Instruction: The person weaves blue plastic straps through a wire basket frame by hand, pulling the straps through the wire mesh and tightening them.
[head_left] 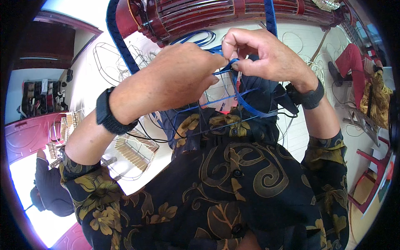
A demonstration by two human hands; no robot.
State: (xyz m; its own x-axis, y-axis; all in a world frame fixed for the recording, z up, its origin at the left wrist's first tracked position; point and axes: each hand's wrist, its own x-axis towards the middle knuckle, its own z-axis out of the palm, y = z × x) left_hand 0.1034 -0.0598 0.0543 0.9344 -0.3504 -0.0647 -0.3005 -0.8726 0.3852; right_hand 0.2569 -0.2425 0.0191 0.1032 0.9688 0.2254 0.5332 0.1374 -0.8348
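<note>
Head view: the person's two hands are holding a blue strip (249, 109) at the far side of a wire frame (219, 100), which is lying in front of the torso. The left hand (179, 77) is gripping the strip with curled fingers, its palm side being hidden; the right hand (262, 54) is pinching the strip between thumb and forefinger, just beside the left fingertips. A slack length is curving from this pinch toward the frame's near edge. Judged from the grips, the step in hand is working the strip around a strand; whether it is being looped or knotted cannot be told. The next move seems to be calling for a steady left hold and an even right-hand pull. Beyond the frame, a blue coil (203, 41) is lying near a dark red bench (196, 16).
</note>
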